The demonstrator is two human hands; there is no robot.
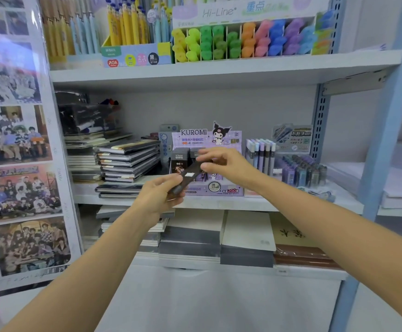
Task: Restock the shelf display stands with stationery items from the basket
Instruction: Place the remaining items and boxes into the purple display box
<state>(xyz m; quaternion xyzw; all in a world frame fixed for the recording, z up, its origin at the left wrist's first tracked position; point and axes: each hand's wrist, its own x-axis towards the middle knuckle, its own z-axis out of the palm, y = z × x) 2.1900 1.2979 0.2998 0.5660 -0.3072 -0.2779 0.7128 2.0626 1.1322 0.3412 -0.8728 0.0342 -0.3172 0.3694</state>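
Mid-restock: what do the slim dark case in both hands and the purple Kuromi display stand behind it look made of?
Slim dark case: likely hard plastic, low sheen; straight edges, white sticker label. Blur leaves coated card possible. Purple Kuromi display stand: printed cardboard, matte; flat cut-out header, folded front lip.

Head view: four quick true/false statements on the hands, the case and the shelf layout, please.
1. The left hand and right hand both hold the dark case. True.
2. The dark case stands upright inside the Kuromi stand. False: it is tilted and held in front of the stand.
3. The highlighters sit on the shelf above the Kuromi stand. True.
4. The notebook stack lies to the right of the Kuromi stand. False: it lies to the left.
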